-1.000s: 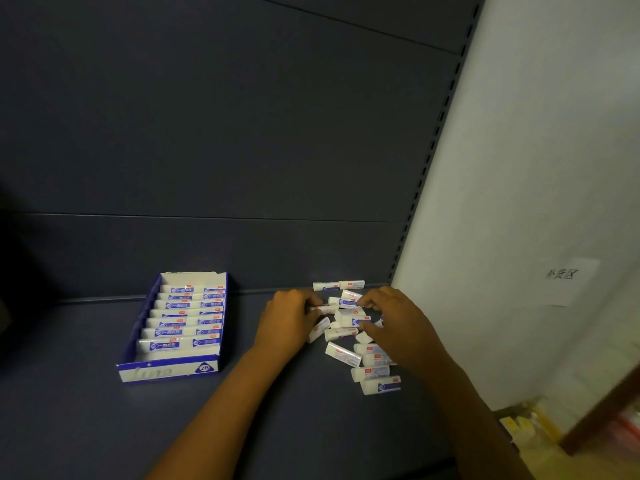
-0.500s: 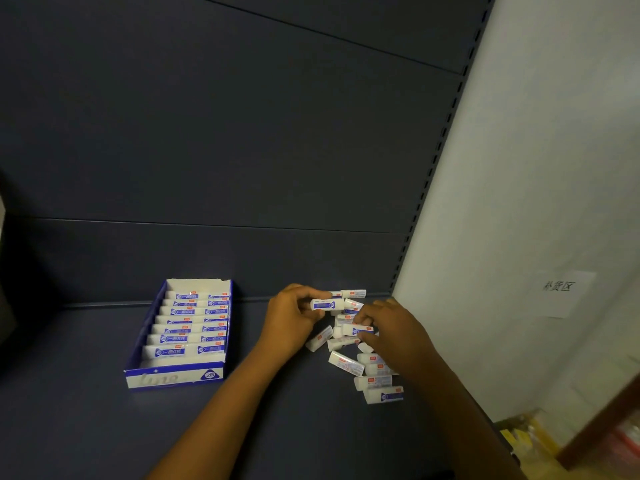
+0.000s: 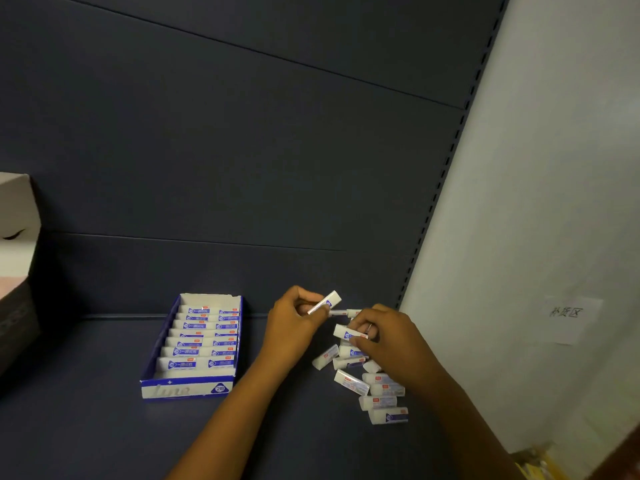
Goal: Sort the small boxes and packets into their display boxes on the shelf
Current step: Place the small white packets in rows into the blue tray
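A blue-and-white display box (image 3: 187, 389) stands on the dark shelf, left of my hands, filled with rows of small white packets with blue labels. Several loose packets of the same kind lie in a pile (image 3: 377, 393) on the shelf to the right. My left hand (image 3: 294, 327) pinches one packet (image 3: 327, 302), lifted and tilted above the pile's far end. My right hand (image 3: 391, 341) grips another packet (image 3: 348, 333) just above the pile.
The dark shelf back panel (image 3: 242, 150) rises behind. A white wall (image 3: 554, 202) with a paper label (image 3: 568, 317) borders the right. A cardboard box (image 3: 15, 237) sits at the far left edge. Yellow items (image 3: 540, 465) show at the bottom right.
Both hands reached into the pile and each took hold of a packet. My left hand has lifted its packet up and tilted it; my right hand has raised one from the pile.
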Tool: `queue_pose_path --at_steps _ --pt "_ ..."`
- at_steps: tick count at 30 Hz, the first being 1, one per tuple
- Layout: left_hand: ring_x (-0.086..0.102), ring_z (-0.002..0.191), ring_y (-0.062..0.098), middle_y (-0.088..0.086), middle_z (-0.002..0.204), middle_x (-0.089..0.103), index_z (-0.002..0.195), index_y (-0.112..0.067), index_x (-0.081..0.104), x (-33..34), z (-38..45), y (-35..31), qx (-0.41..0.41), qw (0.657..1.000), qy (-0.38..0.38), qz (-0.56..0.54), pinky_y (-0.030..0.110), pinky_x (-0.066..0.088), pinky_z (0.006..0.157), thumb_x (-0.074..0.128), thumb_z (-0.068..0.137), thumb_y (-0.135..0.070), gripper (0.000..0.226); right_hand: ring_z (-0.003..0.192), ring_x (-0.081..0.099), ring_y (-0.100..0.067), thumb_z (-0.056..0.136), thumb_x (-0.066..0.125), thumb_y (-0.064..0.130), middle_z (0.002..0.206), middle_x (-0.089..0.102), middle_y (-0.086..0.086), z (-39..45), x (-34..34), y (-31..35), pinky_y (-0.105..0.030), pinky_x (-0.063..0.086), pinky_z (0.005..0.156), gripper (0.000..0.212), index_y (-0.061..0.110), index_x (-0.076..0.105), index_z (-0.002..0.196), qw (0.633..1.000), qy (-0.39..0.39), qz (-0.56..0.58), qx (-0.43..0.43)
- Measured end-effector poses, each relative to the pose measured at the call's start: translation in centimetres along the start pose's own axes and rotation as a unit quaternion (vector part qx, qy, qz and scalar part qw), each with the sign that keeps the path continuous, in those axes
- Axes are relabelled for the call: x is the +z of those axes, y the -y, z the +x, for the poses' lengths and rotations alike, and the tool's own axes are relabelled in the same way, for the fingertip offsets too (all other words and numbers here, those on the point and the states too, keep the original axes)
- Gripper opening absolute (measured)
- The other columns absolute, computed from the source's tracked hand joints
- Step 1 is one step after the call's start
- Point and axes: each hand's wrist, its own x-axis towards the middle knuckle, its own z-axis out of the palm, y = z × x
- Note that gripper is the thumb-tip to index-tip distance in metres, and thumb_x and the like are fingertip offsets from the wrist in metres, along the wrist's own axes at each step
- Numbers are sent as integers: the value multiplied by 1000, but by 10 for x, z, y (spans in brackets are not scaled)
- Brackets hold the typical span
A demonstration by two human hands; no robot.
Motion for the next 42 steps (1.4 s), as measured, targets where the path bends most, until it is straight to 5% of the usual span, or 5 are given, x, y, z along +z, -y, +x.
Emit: queue_pose_path --at_steps 9,15,20,31,42 --pt "62 76 6 -4 92 69 101 -20 66 -77 -12 -39 61 995 -74 5 18 53 68 72 82 -11 21 77 60 -5 82 72 22 87 58 16 -9 15 59 -18 48 71 14 25 69 95 974 -99 68 -191" --pt "66 86 3 -9 95 69 107 -29 64 -143 -19 -41 22 996 -46 75 13 52 68 71 83 -9 32 79 57 1 80 74 24 86 59 15 -2 37 94 -14 48 68 15 31 70 93 961 -88 98 -245" --pt "66 97 3 -10 108 69 104 -23 68 -193 -22 -27 -6 989 -1 148 19 52 84 69 85 -12 22 82 56 4 81 73 24 89 59 15 7 49 116 -8 45 67 15 31 69 95 958 -60 97 -264" --pt "65 77 -5 -12 85 72 82 -19 71 -219 -28 -15 -35 961 48 268 14 49 61 78 76 -27 13 81 64 -2 82 73 26 98 64 11 29 75 147 -10 51 64 18 24 65 98 958 -16 102 -267" --pt "51 96 -2 -27 94 51 78 -32 69 -217 -30 -8 -21 890 118 439 15 48 79 77 73 -45 16 75 64 -3 81 74 26 77 59 18 42 79 163 -14 52 65 18 20 65 96 963 96 11 -253"
